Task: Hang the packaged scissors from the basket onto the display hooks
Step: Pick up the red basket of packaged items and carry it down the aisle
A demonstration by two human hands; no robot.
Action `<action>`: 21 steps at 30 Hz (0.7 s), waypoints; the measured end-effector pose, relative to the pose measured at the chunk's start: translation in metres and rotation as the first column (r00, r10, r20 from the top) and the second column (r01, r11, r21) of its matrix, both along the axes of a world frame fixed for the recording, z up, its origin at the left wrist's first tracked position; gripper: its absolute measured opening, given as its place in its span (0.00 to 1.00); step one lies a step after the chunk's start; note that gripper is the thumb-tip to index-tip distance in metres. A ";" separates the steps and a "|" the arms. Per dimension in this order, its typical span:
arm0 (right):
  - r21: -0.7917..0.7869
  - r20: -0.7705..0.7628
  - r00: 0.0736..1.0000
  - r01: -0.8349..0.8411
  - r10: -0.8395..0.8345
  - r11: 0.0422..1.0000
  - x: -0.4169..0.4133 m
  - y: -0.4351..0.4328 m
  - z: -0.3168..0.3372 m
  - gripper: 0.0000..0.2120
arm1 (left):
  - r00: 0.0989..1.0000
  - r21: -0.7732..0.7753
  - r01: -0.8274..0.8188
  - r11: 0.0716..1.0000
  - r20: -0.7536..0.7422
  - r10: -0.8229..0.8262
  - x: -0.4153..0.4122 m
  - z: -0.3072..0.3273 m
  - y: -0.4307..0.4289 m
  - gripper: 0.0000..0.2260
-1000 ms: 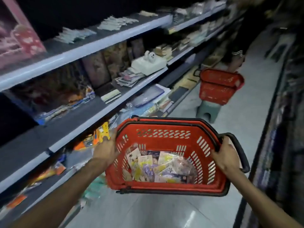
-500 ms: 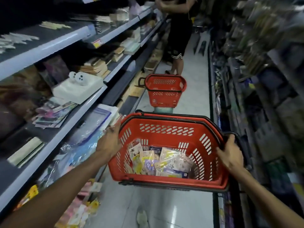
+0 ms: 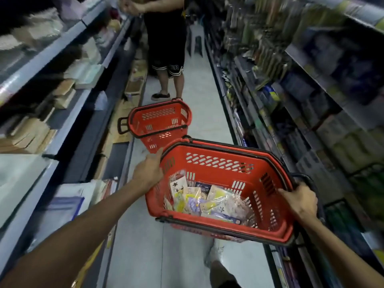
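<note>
Far left: shelves (image 3: 62,96) of stacked paper goods, blurred. Left of centre: left hand (image 3: 148,173), curled against the left end of the red basket (image 3: 209,151), up by the rim. Centre, above the aisle floor: basket carried with its long side running from hand to hand, tipped so the far wall sits higher. Inside, on the bottom: packaged scissors (image 3: 205,201) in a loose flat heap, lying every which way, below and between both hands, somewhat nearer the left. Just beyond the far rim: second red basket (image 3: 160,119), and behind it another person (image 3: 166,48) standing mid-aisle, likely blocking the way ahead. Right: right hand (image 3: 299,202), clenched round the basket's right end by the black handle. Far right: racks (image 3: 268,55) of hanging packets, too blurred to pick out free display hooks; probably the side to turn to. Neither hand free for picking; first, probably, setting the basket down or holding it one-handed.
</note>
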State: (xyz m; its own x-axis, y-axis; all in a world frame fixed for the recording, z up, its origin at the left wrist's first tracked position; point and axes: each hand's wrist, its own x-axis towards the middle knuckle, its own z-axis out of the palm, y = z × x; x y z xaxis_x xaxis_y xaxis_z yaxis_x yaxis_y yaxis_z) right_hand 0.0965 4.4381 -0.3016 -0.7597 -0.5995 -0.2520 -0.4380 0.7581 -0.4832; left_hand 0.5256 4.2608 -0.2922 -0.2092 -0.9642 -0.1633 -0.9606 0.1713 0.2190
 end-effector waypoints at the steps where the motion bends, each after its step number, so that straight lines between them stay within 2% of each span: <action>1: 0.011 0.017 0.999 0.037 -0.037 0.999 -0.012 -0.013 -0.007 0.27 | 1.000 -0.007 0.025 1.000 0.004 -0.025 -0.016 -0.006 -0.026 0.34; 4: 0.017 0.055 0.992 0.117 -0.118 0.993 -0.046 -0.051 -0.022 0.30 | 0.993 0.007 0.103 0.995 0.059 -0.104 -0.066 -0.017 -0.097 0.36; 7: 0.044 0.117 0.977 0.177 -0.181 0.983 -0.074 -0.086 -0.031 0.32 | 0.984 0.038 0.171 0.985 0.048 -0.173 -0.113 -0.017 -0.162 0.36; 12: 0.100 0.250 0.939 0.218 -0.237 0.971 -0.109 -0.144 -0.046 0.33 | 0.979 0.045 0.185 0.982 0.084 -0.188 -0.179 -0.021 -0.257 0.25; 14: 0.118 0.290 0.922 0.233 -0.258 0.965 -0.119 -0.167 -0.052 0.32 | 0.974 0.052 0.202 0.978 0.092 -0.206 -0.199 -0.024 -0.294 0.24; 17: 0.154 0.317 0.904 0.250 -0.287 0.956 -0.134 -0.207 -0.063 0.31 | 0.953 0.047 0.267 0.962 0.137 -0.271 -0.231 -0.027 -0.353 0.26; 21: 0.203 0.317 0.899 0.247 -0.302 0.948 -0.149 -0.271 -0.074 0.31 | 0.921 0.033 0.342 0.939 0.189 -0.342 -0.266 -0.031 -0.439 0.24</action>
